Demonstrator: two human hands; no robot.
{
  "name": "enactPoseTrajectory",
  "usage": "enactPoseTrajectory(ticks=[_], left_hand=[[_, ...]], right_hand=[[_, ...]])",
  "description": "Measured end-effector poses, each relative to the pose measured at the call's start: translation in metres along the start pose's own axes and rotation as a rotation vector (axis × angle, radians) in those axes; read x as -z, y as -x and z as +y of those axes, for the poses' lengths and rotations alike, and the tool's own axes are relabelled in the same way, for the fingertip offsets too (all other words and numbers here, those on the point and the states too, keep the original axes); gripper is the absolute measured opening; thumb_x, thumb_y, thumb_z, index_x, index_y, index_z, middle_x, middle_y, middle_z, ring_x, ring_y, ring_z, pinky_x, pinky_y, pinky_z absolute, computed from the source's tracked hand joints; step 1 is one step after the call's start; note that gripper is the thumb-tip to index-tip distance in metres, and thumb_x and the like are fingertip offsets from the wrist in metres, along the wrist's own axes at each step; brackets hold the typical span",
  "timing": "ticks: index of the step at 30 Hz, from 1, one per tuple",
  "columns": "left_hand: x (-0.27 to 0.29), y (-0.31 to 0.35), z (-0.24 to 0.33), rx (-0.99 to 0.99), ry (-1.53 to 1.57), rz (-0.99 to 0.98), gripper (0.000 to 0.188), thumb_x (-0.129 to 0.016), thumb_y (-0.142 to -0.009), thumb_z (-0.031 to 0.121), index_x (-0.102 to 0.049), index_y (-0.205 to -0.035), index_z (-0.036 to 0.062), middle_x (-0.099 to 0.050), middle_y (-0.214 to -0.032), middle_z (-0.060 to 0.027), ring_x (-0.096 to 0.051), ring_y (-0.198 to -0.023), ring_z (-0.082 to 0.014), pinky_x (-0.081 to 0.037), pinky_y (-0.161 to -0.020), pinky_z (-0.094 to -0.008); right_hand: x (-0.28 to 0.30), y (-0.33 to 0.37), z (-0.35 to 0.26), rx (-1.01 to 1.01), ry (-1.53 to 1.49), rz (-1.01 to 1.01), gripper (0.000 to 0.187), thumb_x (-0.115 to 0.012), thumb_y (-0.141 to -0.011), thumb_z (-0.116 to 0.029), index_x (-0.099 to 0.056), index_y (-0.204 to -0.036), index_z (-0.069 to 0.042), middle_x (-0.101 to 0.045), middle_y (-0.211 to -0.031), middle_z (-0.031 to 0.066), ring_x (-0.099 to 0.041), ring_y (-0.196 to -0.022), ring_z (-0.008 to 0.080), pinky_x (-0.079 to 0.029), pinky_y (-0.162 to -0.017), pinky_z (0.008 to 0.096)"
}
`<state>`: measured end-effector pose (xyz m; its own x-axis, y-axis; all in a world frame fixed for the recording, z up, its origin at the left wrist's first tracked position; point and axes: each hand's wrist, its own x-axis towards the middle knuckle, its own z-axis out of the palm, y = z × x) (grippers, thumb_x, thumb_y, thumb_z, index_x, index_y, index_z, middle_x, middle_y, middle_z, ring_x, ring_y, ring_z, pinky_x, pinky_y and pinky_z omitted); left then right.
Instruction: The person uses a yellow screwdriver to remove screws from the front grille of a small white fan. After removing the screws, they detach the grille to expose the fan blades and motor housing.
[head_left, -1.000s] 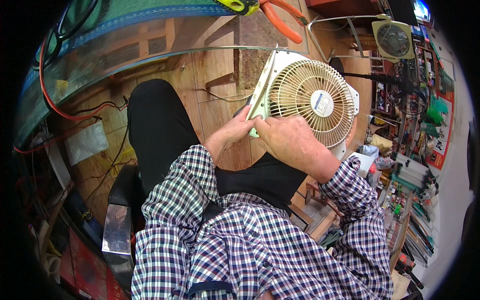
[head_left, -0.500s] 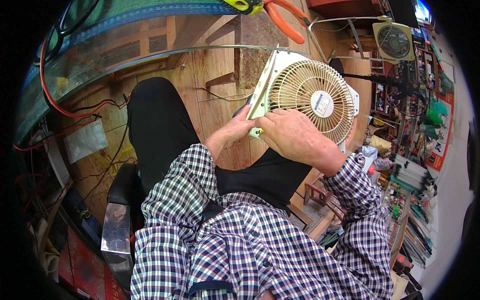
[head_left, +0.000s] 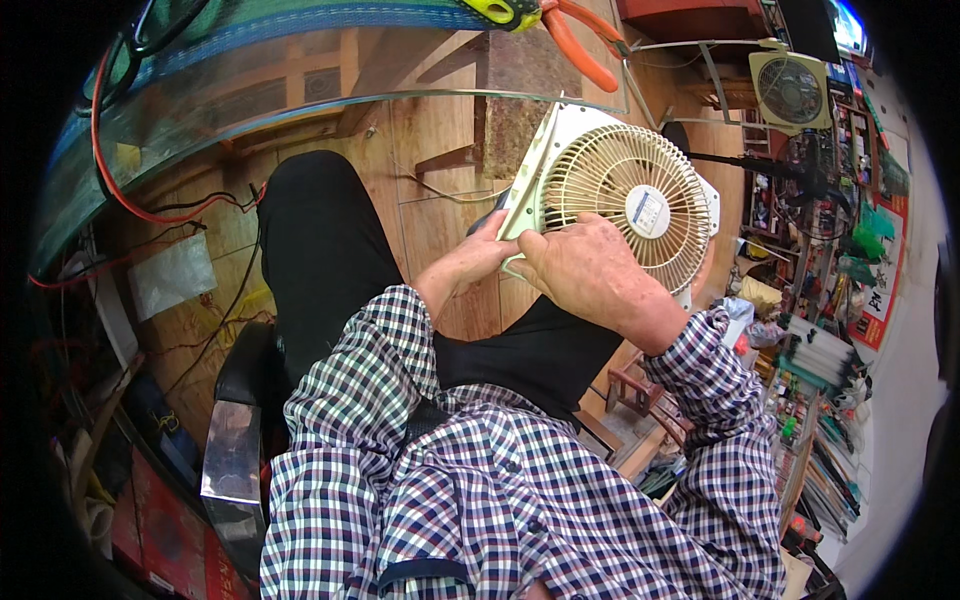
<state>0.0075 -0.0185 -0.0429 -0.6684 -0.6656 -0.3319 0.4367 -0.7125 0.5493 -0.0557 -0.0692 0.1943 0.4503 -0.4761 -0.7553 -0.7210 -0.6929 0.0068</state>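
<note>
A cream box fan [head_left: 572, 128] with a round wire grille [head_left: 610, 165] is tilted above my knees, its pale frame edge toward my left. My left hand [head_left: 467, 265] is closed on that edge near the lower left corner, thumb lying along the frame. My right hand [head_left: 590, 272] is closed at the same corner, its fingertips pressed together beside my left fingers, its back over the lower grille. What the right fingers pinch is hidden beneath them. A round label [head_left: 647, 212] marks the grille's middle.
Pliers with orange handles [head_left: 580, 50] lie on a glass tabletop [head_left: 300, 105] beyond the fan. Another fan [head_left: 790, 88] stands at far right, near crowded shelves of tools and parts. Wires [head_left: 150, 215] trail at left, near a chair armrest [head_left: 232, 450].
A small yellow piece that showed under my right fingertips is now out of sight. The right hand has turned slightly at the corner. The left hand keeps its grip.
</note>
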Motion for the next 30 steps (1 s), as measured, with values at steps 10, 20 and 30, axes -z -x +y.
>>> enactPoseTrajectory(ticks=[10, 20, 30], left_hand=[[-0.001, -0.004, -0.005, -0.022, -0.026, 0.053, 0.076, -0.071, -0.112, 0.033, -0.031, -0.175, 0.016, -0.061, -0.154, -0.0132, -0.062, -0.137, -0.024, -0.056, -0.104, -0.0394], [-0.004, -0.002, 0.0, -0.026, -0.019, 0.061, 0.076, -0.073, -0.11, 0.028, -0.033, -0.173, 0.012, -0.061, -0.154, -0.0133, -0.062, -0.139, -0.0248, -0.053, -0.112, -0.0388], [-0.007, 0.0, 0.006, 0.012, -0.03, 0.063, 0.078, -0.072, -0.11, 0.027, -0.031, -0.174, 0.0122, -0.059, -0.157, -0.0135, -0.061, -0.141, -0.0245, -0.054, -0.113, -0.0397]], right_hand=[[-0.015, 0.003, 0.013, 0.095, -0.04, 0.167, 0.022, -0.071, -0.105, -0.026, -0.069, -0.103, -0.004, -0.074, -0.087, 0.0153, -0.073, -0.083, 0.0373, -0.053, -0.083, 0.0471], [-0.021, 0.003, 0.016, 0.127, -0.132, 0.228, 0.026, -0.066, -0.105, -0.026, -0.068, -0.105, 0.0, -0.074, -0.082, 0.02, -0.076, -0.081, 0.0417, -0.057, -0.08, 0.0533], [-0.024, 0.003, 0.016, 0.148, -0.094, 0.265, 0.02, -0.069, -0.103, -0.021, -0.071, -0.104, -0.002, -0.074, -0.083, 0.0164, -0.073, -0.077, 0.0382, -0.056, -0.084, 0.0481]])
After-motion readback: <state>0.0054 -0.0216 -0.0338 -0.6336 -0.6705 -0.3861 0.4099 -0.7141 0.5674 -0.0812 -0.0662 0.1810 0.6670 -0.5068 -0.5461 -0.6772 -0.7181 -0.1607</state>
